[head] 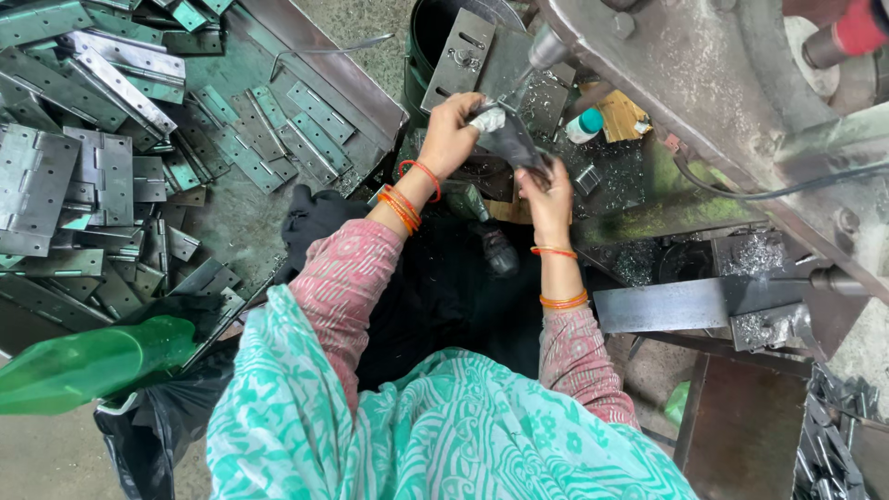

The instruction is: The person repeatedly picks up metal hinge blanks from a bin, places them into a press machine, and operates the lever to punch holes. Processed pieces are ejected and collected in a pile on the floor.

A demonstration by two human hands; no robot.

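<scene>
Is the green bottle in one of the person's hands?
No, the green bottle lies low at the left, apart from both hands, which grip a dark metal piece under the machine.

Hinges [102,167] are dull grey metal, smooth and faintly glossy. The bottle [83,366] is shiny green plastic. The machine [704,83] is rough, dusty metal.

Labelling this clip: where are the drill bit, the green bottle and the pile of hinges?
drill bit [515,85], head view, on its thin shaft.
green bottle [83,363], head view, middle of its body.
pile of hinges [102,167], head view, on a large hinge leaf.
</scene>
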